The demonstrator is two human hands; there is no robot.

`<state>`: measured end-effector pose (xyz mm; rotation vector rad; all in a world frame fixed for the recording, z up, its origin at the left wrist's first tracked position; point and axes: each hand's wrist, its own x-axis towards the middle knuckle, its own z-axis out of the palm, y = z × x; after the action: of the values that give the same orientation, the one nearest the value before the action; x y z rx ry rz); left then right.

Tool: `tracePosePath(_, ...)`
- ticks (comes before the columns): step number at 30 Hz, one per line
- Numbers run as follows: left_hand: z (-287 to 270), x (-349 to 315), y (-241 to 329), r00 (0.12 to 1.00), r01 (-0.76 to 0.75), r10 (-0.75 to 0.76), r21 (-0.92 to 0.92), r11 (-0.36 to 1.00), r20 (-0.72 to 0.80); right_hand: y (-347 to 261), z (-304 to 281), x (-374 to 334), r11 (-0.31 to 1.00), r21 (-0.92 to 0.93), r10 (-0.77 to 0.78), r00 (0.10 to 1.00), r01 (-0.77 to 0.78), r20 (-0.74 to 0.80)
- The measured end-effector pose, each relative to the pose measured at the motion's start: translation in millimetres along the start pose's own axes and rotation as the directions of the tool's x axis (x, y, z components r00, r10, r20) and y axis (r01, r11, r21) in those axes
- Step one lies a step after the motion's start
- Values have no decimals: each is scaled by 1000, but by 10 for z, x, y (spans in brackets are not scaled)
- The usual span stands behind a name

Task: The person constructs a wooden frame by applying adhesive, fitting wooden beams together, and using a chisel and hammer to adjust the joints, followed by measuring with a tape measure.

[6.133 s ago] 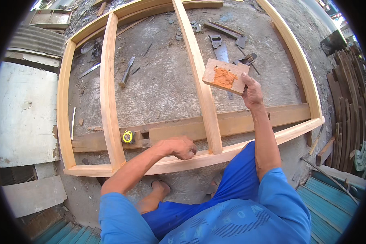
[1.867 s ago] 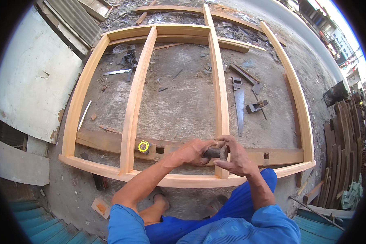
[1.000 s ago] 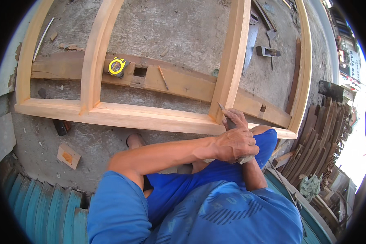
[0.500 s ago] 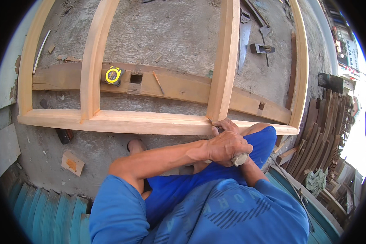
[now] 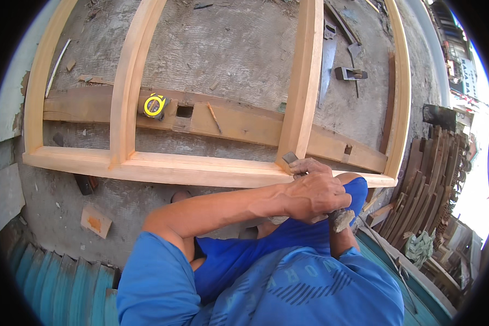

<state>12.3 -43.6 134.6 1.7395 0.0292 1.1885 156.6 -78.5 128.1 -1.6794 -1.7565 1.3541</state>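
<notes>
A chisel is in my hands, its flat metal blade [image 5: 289,157] against the joint where an upright [image 5: 300,81] of the pale wooden frame meets the near rail [image 5: 201,167]. My left hand [image 5: 318,193] reaches across from the left and is closed round the chisel. Its battered handle end [image 5: 342,220] sticks out below that hand, toward me. Mostly hidden under the left hand is my right hand [image 5: 311,165]; the fingers close to the blade appear to be its own, closed on the chisel.
Behind the near rail, a mortised brown beam [image 5: 239,122] lies under the frame, bearing a yellow tape measure [image 5: 155,106] and a pencil [image 5: 214,118]. A handsaw [image 5: 327,65] and hand plane [image 5: 351,73] lie inside the frame. Stacked wood [image 5: 429,185] stands at right.
Both hands have shifted slightly right and toward me with the chisel. More of its blade shows above the fingers, and its handle end has swung right.
</notes>
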Motion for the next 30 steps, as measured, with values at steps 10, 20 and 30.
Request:
tracePosePath(10,43,-135,-394,990,129,-120,118,985,-81,310,223,314,949,-314,-101,933,-14,-346)
tracePosePath(20,288,-380,-158,970,243,-243,-159,957,23,386,495,-210,914,-376,51,965,-149,-258)
tracePosePath(30,73,-209,-498,985,172,-172,21,985,-6,214,357,249,887,-443,-30,943,-128,-332)
